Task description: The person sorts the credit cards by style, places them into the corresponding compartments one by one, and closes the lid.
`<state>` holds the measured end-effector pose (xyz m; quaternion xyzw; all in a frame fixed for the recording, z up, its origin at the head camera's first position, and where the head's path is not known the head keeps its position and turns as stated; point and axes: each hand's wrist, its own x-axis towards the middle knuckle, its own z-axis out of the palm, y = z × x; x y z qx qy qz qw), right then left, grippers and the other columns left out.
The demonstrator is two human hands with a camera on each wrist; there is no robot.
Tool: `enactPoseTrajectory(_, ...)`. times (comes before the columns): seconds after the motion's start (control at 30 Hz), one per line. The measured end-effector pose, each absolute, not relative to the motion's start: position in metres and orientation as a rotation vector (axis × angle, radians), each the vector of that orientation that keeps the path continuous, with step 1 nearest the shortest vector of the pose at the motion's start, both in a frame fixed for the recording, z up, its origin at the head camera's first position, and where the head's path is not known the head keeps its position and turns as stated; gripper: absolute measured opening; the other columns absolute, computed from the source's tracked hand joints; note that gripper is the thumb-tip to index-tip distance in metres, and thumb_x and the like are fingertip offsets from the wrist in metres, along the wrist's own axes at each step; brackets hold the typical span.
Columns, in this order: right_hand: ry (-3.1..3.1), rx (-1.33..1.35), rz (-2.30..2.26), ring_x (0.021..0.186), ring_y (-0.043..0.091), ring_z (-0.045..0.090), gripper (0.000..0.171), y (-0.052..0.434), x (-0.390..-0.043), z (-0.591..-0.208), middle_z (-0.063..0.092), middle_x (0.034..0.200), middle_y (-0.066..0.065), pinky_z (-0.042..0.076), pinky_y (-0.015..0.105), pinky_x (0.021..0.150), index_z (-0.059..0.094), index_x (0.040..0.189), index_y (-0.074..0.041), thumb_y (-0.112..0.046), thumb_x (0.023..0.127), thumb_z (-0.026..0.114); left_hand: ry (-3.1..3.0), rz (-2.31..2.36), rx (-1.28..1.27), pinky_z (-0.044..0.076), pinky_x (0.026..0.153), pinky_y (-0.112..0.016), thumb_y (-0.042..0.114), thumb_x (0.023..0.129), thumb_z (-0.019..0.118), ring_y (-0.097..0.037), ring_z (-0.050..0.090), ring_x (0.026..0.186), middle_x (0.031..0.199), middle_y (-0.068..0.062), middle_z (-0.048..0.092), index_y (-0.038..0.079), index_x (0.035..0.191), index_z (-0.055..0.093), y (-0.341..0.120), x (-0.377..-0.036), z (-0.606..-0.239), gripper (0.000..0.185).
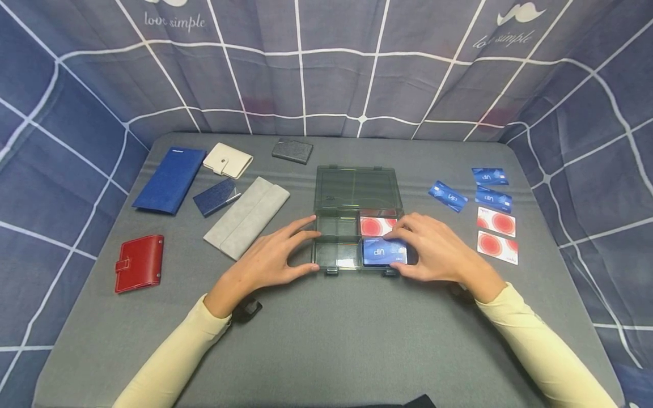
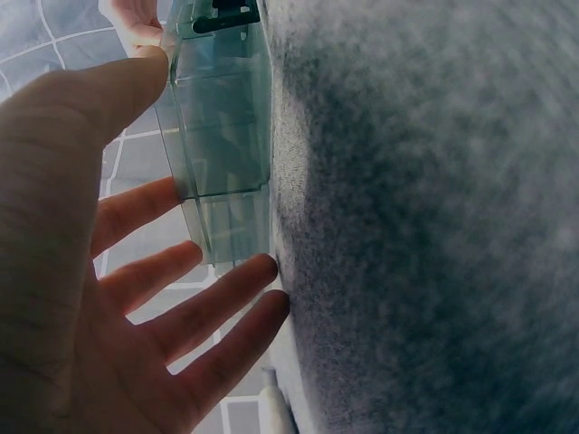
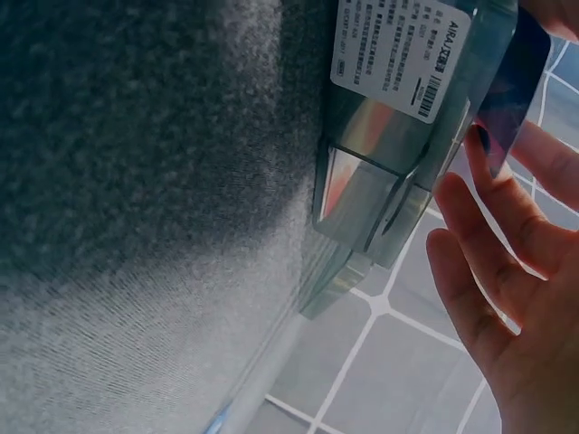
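Observation:
A clear grey compartment box (image 1: 339, 226) (image 2: 222, 136) (image 3: 398, 117) lies in the middle of the grey table with its lid (image 1: 356, 187) folded back. A white card with red circles (image 1: 377, 225) sits in its back right compartment. A blue VIP card (image 1: 380, 252) (image 3: 508, 90) is in the front right compartment, tilted, and my right hand (image 1: 397, 253) (image 3: 507, 271) pinches it between fingertips and thumb. My left hand (image 1: 306, 246) (image 2: 136, 298) brackets the box's left side with straight fingers and the thumb at the front corner. The left compartments look empty.
To the left lie a long blue wallet (image 1: 170, 179), a cream wallet (image 1: 227, 160), a dark card holder (image 1: 292, 151), a navy case (image 1: 216, 197), a grey pouch (image 1: 247, 217) and a red wallet (image 1: 139, 263). Right of the box lie blue cards (image 1: 448, 196) and red-circle cards (image 1: 496, 221).

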<state>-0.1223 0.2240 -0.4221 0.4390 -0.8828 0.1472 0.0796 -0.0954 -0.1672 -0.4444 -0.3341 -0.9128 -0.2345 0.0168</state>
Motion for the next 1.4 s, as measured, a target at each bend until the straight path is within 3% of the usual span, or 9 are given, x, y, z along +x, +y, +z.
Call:
enactPoseTrajectory(0.97, -2.551, 1.386, 0.536, 0.109, 0.022, 0.067, 0.053, 0.229, -0.133, -0.425, 0.071, 0.119, -0.001, 0.056, 0.048, 0.090, 0.078, 0.121, -0.017, -0.052, 0.083, 0.089, -2.838, -0.720, -1.041, 0.060, 0.088, -0.052, 0.060, 0.094, 0.078, -0.032, 0.061, 0.138, 0.169, -0.004, 0.043, 0.019, 0.150, 0.064, -0.167, -0.096, -0.444, 0.070)
enactPoseTrajectory(1.13, -2.610, 1.231, 0.573, 0.111, 0.025, 0.070, 0.053, 0.251, -0.147, -0.418, 0.073, 0.118, 0.000, 0.056, 0.050, 0.090, 0.078, 0.123, -0.014, -0.043, 0.080, 0.093, -2.840, -0.724, -1.041, 0.060, 0.089, -0.052, 0.059, 0.094, 0.079, -0.031, 0.060, 0.139, 0.169, -0.004, 0.043, 0.020, 0.150, 0.064, -0.166, -0.095, -0.444, 0.070)
enactPoseTrajectory(1.4, -2.760, 0.811, 0.694, 0.119, 0.030, 0.067, 0.049, 0.300, -0.173, -0.415, 0.073, 0.124, 0.004, 0.052, 0.055, 0.092, 0.076, 0.129, -0.013, -0.025, 0.084, 0.092, -2.853, -0.730, -1.034, 0.060, 0.090, -0.051, 0.059, 0.094, 0.078, -0.031, 0.061, 0.139, 0.170, -0.003, 0.043, 0.020, 0.150, 0.064, -0.166, -0.096, -0.443, 0.069)
